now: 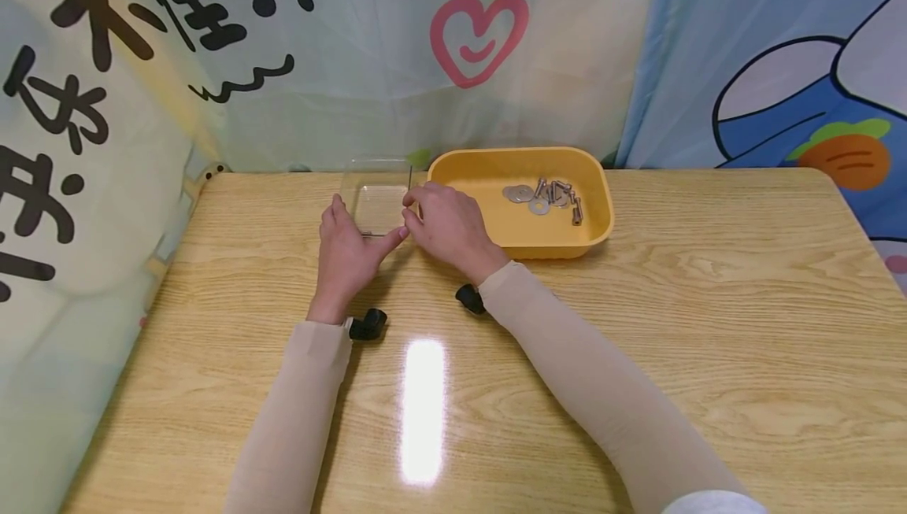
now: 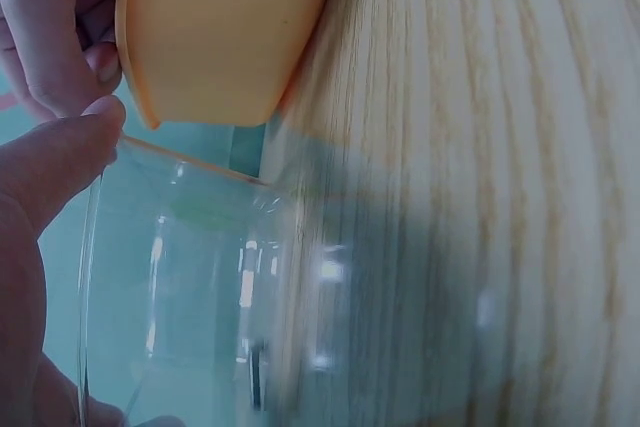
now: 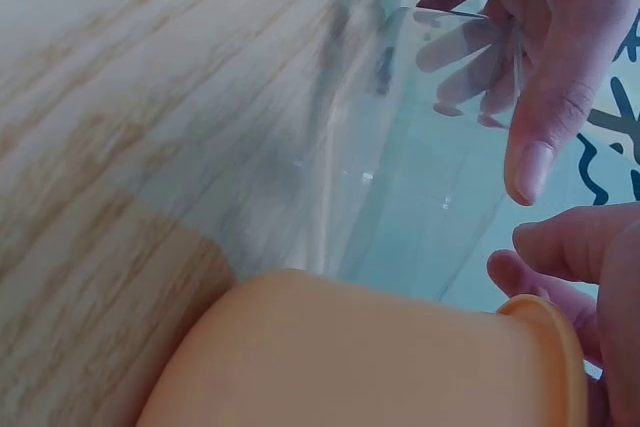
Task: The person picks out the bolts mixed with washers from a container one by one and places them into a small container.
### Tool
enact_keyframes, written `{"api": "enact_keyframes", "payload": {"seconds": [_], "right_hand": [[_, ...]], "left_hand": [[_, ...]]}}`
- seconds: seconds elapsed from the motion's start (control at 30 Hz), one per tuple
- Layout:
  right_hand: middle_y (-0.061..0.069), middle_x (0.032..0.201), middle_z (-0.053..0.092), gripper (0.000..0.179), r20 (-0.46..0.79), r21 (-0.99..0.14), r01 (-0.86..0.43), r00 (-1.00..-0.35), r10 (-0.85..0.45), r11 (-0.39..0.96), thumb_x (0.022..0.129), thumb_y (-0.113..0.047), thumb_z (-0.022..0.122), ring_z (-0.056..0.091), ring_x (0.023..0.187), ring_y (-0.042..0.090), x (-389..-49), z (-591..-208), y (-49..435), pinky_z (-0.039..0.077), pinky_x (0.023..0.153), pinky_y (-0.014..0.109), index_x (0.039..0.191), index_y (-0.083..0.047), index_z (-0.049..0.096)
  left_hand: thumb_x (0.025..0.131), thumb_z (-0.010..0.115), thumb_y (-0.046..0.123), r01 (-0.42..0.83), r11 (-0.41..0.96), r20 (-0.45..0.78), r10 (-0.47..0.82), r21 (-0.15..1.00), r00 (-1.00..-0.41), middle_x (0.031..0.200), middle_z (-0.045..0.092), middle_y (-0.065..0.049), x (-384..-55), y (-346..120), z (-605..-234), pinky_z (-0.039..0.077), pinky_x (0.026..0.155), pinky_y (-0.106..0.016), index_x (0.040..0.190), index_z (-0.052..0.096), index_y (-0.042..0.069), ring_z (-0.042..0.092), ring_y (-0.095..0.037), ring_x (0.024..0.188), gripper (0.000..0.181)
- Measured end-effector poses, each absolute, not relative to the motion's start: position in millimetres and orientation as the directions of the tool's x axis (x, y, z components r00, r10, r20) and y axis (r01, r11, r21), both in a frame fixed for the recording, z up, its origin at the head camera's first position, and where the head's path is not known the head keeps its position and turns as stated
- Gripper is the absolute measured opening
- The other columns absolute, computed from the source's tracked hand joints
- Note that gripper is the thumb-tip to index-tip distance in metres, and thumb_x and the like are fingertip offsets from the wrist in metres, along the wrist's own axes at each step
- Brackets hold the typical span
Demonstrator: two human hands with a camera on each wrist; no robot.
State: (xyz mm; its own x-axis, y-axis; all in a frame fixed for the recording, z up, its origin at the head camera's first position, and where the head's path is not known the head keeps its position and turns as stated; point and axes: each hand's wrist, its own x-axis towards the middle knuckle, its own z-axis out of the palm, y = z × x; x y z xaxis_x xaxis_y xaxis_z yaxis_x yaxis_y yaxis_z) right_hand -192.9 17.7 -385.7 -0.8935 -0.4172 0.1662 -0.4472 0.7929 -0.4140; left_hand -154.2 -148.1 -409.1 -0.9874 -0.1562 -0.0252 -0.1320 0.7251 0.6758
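Observation:
A clear plastic box [image 1: 381, 211] stands on the table beside the yellow bin [image 1: 520, 240]. My left hand [image 1: 347, 253] holds it, fingers along its left side and thumb [image 2: 75, 152] at the rim of its near right corner. A small dark metal piece [image 2: 257, 377] shows through the clear wall in the left wrist view. My right hand [image 1: 453, 227] is at the bin's left end, its bent fingertips [image 3: 560, 237] close together by the bin's rim and near my left thumb. Whether anything small lies between these fingertips is hidden.
Inside the yellow bin lie several metal screws [image 1: 556, 191] and flat washers [image 1: 538, 206]. A printed cloth [image 1: 354, 120] hangs behind the table's back edge. Wood tabletop [image 1: 708, 301] extends to the right and in front. Black wrist cameras [image 1: 368, 325] sit by both cuffs.

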Motion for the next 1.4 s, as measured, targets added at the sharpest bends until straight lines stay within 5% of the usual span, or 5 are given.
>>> {"api": "enact_keyframes", "payload": {"seconds": [1.4], "right_hand": [[0.003, 0.087, 0.061, 0.025, 0.192, -0.439, -0.345, -0.938, -0.289, 0.829, 0.099, -0.027, 0.060, 0.055, 0.072, 0.020, -192, -354, 68, 0.045, 0.061, 0.034, 0.113, -0.011, 0.072]], "left_hand": [[0.084, 0.073, 0.059, -0.129, 0.712, -0.042, -0.139, 0.690, -0.989, 0.159, 0.018, -0.028, -152, -148, -409, 0.027, 0.117, -0.050, 0.157, 0.004, -0.008, 0.024, -0.041, 0.145, 0.121]]}}
